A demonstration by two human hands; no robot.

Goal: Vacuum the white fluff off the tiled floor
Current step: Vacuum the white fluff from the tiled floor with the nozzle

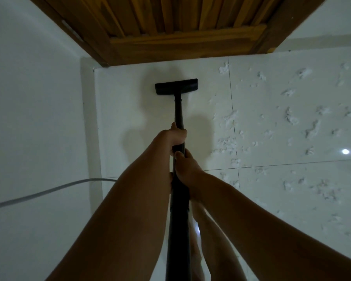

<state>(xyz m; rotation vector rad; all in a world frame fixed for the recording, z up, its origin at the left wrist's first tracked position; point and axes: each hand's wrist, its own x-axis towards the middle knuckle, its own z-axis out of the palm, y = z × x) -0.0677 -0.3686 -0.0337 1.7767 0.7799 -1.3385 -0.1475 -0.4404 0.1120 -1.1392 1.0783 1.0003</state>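
Observation:
A black vacuum wand (178, 112) runs from the bottom of the frame up to a flat black floor head (176, 86) that rests on the white tiled floor (126, 110) close to the door. My left hand (173, 136) grips the wand higher up. My right hand (185, 169) grips it just below, thumb on top. White fluff (292, 118) lies scattered in several clumps over the tiles to the right of the wand. The tile under and left of the floor head shows no fluff.
A brown slatted wooden door (186, 27) in its frame closes off the far side. A white wall (34, 98) stands on the left, with a grey cable (45, 192) running across it. My bare legs (199, 240) show beneath the wand. A lamp reflection (345, 151) glints on the tiles.

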